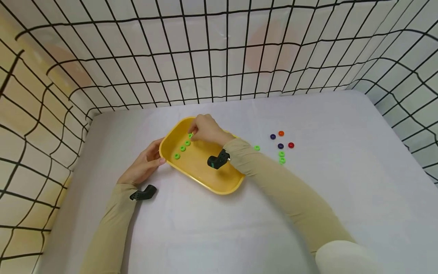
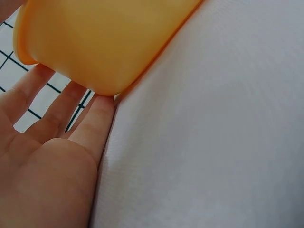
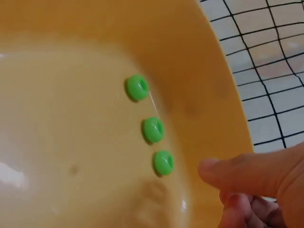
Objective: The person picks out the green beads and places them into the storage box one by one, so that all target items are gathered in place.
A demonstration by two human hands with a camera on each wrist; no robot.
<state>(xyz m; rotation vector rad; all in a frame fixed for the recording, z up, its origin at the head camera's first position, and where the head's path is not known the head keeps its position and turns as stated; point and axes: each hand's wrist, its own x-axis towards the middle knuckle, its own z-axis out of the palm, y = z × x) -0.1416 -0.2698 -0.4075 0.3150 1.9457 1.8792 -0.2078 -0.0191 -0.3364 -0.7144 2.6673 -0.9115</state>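
Note:
A yellow tray [image 1: 202,167] lies at a slant on the white table. My left hand [image 1: 143,163] holds its left end; in the left wrist view, fingers [image 2: 97,121] touch the outer wall. Inside, near the left end, three green ring-shaped beads [image 1: 183,148] form a row, seen larger in the right wrist view as green beads [image 3: 153,129]. My right hand [image 1: 207,129] reaches over the far rim side, its thumb and fingers pinched at another green bead [image 1: 190,135]. In the right wrist view, the hand [image 3: 261,185] hides that bead.
Right of the tray lie loose beads: a green one [image 1: 257,148], two more green ones [image 1: 282,154], two dark blue ones [image 1: 272,136], an orange one [image 1: 281,133] and a red one [image 1: 291,145]. Black wire grid [image 1: 212,53] walls border the table's back and sides.

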